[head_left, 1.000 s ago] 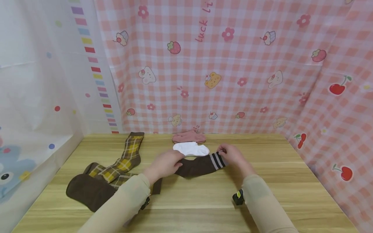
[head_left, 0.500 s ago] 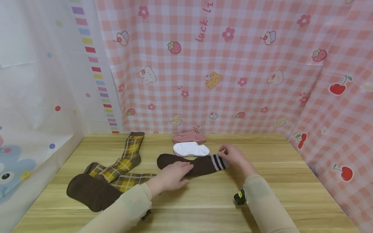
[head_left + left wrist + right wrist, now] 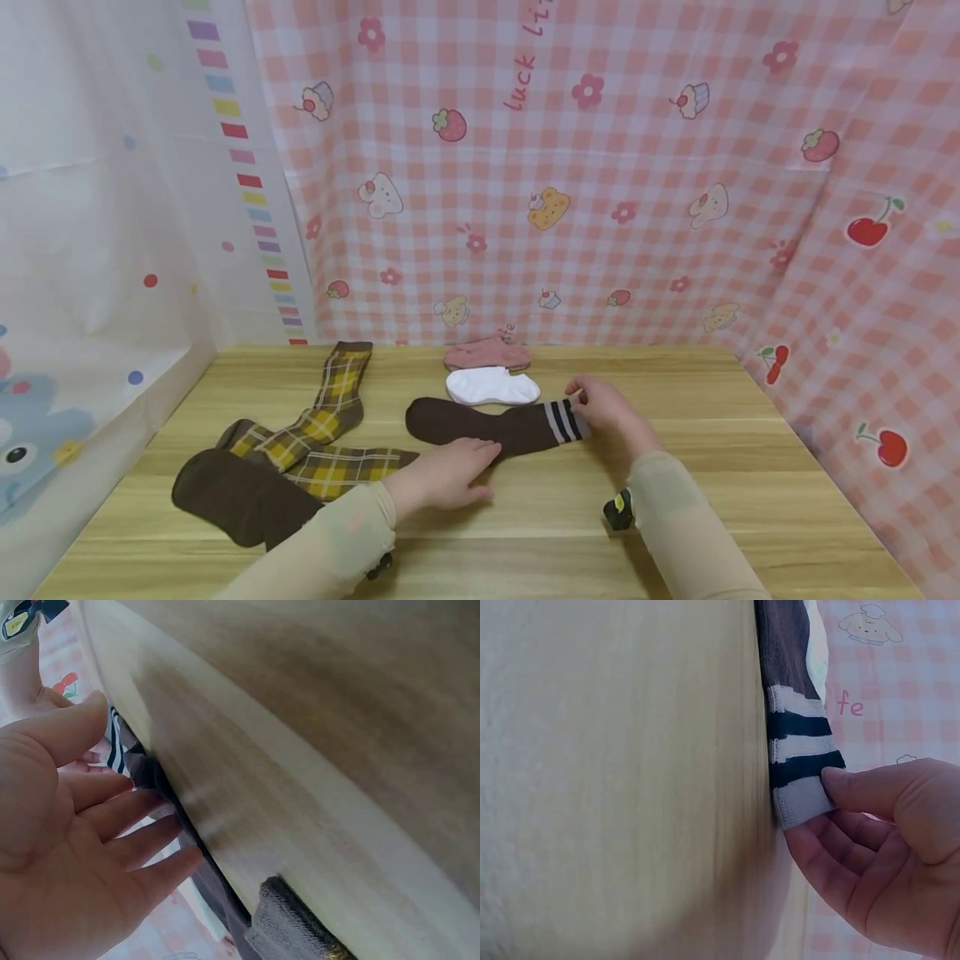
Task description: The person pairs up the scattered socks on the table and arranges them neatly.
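A dark brown sock with a grey-and-black striped cuff lies lengthwise in front of a white ankle sock. At its right end my right hand pinches the cuff; the right wrist view shows the thumb over the cuff's edge and the fingers under it. My left hand lies at the sock's near side, fingers extended. In the left wrist view the left fingertips reach the dark fabric, and the palm holds nothing.
A pink ankle sock lies behind the white one, by the checked curtain. On the left are yellow-brown plaid socks and another dark brown sock, partly behind my left sleeve. All lie on a wooden table.
My left hand has let go of the sock's toe end and slid right and toward me, its fingers straightening. The toe now shows flat. My right hand stays at the cuff.
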The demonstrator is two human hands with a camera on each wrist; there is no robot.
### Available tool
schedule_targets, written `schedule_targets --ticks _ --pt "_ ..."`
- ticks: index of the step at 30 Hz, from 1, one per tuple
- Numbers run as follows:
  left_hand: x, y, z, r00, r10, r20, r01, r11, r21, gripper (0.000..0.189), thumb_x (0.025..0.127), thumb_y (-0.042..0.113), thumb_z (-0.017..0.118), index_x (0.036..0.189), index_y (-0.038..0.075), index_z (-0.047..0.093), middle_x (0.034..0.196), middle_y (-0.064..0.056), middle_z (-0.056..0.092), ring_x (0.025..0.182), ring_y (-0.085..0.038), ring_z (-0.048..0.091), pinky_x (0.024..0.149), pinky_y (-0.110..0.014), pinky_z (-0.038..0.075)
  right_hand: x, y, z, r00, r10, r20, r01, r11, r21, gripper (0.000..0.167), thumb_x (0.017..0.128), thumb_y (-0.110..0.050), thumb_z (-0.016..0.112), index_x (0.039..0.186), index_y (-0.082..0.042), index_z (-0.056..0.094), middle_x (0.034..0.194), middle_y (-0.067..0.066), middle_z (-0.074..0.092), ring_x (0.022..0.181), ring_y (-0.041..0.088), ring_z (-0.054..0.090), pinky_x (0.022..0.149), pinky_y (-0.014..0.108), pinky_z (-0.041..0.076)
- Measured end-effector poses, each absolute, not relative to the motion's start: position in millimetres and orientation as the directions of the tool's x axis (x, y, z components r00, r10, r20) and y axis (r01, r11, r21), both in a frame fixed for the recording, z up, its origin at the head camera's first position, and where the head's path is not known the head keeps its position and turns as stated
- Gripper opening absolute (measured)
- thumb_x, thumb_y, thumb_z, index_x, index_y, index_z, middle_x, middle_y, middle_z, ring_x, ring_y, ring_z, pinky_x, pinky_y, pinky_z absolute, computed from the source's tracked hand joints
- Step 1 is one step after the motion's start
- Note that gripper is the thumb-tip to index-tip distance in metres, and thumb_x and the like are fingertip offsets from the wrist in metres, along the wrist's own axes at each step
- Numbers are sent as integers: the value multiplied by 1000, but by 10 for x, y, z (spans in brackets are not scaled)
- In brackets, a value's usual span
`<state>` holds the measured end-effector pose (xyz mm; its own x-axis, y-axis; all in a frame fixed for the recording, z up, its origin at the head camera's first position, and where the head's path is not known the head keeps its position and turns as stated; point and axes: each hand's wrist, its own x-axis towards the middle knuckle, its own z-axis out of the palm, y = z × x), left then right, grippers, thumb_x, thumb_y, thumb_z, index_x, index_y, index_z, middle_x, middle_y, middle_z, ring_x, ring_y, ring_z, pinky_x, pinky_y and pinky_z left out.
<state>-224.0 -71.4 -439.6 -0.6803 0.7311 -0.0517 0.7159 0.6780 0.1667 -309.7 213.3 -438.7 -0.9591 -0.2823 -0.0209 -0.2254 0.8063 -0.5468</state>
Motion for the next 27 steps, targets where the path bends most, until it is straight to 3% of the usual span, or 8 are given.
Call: schedule_targets --ticks 14,27 --pt "-2203 -715 -4367 -639 767 -50 767 641 29 62 90 43 71 138 6 57 128 -10 57 114 -25 55 96 -33 48 -3182 2105 -4423 -961 -278 -9 -237 833 -501 17 87 5 60 104 3 61 90 14 62 86 29 59 82 46 50" --pt "-2214 -713 -4392 -651 754 -85 752 656 61 58 90 48 69 138 16 60 131 -8 51 117 -23 49 89 -32 51 -3208 2077 -4434 -961 -276 -7 -254 894 -370 14 83 4 63 96 0 64 90 13 65 86 29 61 81 46 51"
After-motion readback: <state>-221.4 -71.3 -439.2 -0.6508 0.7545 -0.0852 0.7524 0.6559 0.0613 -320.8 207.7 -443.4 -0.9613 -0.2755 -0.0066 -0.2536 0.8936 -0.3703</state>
